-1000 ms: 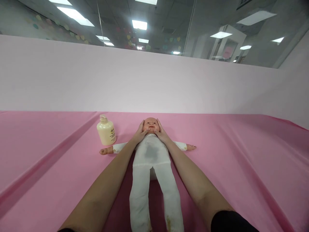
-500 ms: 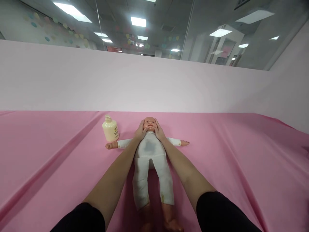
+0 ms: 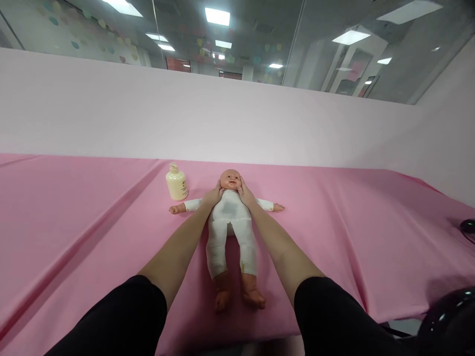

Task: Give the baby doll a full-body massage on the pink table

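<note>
A baby doll point(image 3: 232, 210) in a white suit lies on its back on the pink cover, head away from me and arms spread sideways. My left hand point(image 3: 213, 196) rests along the left side of its jaw and shoulder, fingers stretched out. On the other side, my right hand point(image 3: 245, 193) touches the cheek and neck with its fingers extended and slightly apart. The doll's face stays visible between my hands. A cream pump bottle point(image 3: 177, 184) stands upright beyond the doll's left-lying hand.
The pink cover point(image 3: 315, 212) is spread over the surface, with raised folds to the left and right. Behind it rises a white wall point(image 3: 208, 118) with glass above. A shiny black object point(image 3: 451, 321) sits at the lower right, and a small dark item point(image 3: 468, 226) lies at the right edge.
My hands have slid slightly down from the sides of the doll's head toward its jaw and neck. The view has shifted, showing the doll's feet and the cover's front edge.
</note>
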A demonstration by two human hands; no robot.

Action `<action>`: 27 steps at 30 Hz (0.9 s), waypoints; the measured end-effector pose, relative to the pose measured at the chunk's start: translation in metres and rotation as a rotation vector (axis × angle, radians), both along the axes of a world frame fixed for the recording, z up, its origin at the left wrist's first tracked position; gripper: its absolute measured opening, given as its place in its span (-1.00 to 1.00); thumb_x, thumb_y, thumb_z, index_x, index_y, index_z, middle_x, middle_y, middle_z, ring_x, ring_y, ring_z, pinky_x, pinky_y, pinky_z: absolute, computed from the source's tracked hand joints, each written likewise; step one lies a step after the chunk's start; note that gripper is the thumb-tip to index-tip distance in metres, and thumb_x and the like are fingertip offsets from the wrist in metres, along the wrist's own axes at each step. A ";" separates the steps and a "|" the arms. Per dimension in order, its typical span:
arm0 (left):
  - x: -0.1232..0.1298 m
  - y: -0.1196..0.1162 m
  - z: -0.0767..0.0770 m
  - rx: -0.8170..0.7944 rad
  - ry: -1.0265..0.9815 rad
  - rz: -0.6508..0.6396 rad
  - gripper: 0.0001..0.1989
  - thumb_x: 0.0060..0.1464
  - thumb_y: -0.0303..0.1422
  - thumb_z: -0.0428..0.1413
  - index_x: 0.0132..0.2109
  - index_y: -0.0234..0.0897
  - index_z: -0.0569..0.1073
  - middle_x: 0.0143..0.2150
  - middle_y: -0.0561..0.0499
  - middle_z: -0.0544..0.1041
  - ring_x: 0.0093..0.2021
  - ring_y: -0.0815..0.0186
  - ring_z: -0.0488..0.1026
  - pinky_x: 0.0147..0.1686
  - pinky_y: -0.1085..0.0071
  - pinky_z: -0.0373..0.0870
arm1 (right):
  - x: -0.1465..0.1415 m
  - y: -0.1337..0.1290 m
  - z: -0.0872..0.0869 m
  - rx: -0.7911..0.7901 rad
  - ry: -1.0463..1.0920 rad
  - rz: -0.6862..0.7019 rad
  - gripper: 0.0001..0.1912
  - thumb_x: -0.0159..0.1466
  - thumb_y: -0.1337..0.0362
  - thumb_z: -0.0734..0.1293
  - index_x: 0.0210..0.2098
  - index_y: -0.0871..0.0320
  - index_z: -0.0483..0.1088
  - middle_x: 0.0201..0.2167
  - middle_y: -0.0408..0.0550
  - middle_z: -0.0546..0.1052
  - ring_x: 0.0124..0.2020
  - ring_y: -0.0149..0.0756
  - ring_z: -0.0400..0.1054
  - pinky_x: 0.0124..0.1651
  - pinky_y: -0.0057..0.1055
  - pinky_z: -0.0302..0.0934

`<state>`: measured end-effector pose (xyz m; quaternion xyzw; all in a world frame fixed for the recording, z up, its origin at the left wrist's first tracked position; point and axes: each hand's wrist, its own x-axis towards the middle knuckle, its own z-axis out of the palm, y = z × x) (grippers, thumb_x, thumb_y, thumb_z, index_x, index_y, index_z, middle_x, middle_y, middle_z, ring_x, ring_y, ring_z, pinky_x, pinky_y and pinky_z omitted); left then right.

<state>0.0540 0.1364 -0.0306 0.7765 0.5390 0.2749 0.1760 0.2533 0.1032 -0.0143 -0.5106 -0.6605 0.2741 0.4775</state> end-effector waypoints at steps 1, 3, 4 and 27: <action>-0.001 -0.002 0.000 -0.005 0.008 0.011 -0.27 0.25 0.02 -0.30 0.37 -0.40 -0.12 -0.11 -0.31 0.53 -0.08 -0.05 0.48 -0.05 0.06 0.28 | 0.000 -0.003 0.001 -0.008 0.002 0.013 -0.24 0.28 -0.09 0.13 0.36 0.00 -0.20 0.26 -0.15 0.22 0.20 -0.22 0.20 0.25 -0.17 0.05; -0.002 -0.005 0.000 -0.008 0.019 0.030 -0.27 0.25 0.03 -0.32 0.37 -0.39 -0.11 -0.15 -0.31 0.54 -0.12 -0.05 0.50 -0.08 0.07 0.29 | 0.000 -0.007 0.002 -0.045 0.006 0.009 -0.19 0.25 -0.10 0.18 0.36 0.02 -0.17 0.22 -0.10 0.29 0.18 -0.17 0.23 0.25 -0.15 0.06; -0.002 -0.006 0.000 -0.009 0.020 0.036 -0.26 0.24 0.04 -0.33 0.37 -0.38 -0.09 -0.16 -0.31 0.54 -0.13 -0.06 0.50 -0.08 0.07 0.29 | 0.000 -0.007 0.002 -0.071 0.005 -0.008 -0.17 0.23 -0.11 0.21 0.36 0.03 -0.16 0.18 -0.07 0.34 0.15 -0.15 0.26 0.23 -0.14 0.07; -0.012 -0.026 -0.001 0.064 -0.113 -0.095 -0.34 0.24 -0.08 -0.17 0.38 -0.23 -0.10 -0.03 -0.16 0.46 -0.04 0.07 0.42 -0.08 0.19 0.31 | 0.008 -0.020 -0.013 0.172 0.021 0.092 -0.29 0.26 -0.02 0.22 0.33 -0.02 -0.05 0.33 -0.24 0.06 0.35 -0.31 -0.10 0.37 -0.24 -0.19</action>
